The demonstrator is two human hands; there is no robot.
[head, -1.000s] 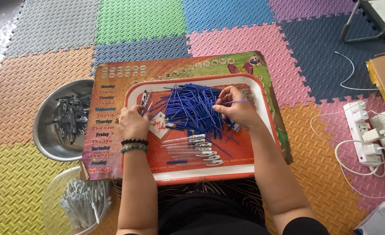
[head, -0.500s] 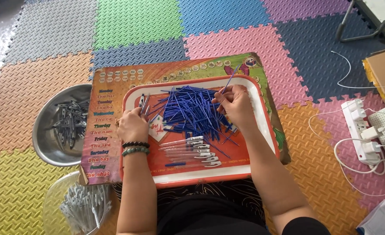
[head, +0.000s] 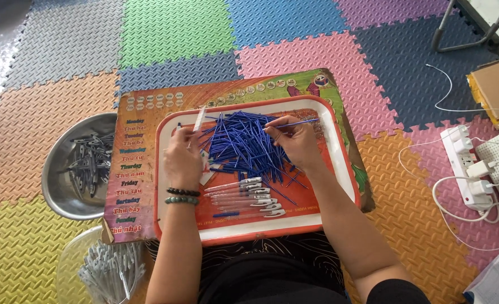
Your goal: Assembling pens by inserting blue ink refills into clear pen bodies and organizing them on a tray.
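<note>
The right hand (head: pixel 297 141) pinches a thin blue ink refill (head: pixel 294 123), its long axis pointing right; the left hand (head: pixel 182 159) grips a clear plastic pen barrel (head: pixel 198 119), tilted upright, just left.

The person is wearing two beaded bracelets, one black and one green, on the left wrist, showing bare forearms, and dark patterned clothing below.

Colourful foam floor mats (head: pixel 176 28); steel bowl (head: pixel 58 194) of grey clips left; white power strip (head: pixel 466 169), cardboard box (head: pixel 497 90) right.
</note>
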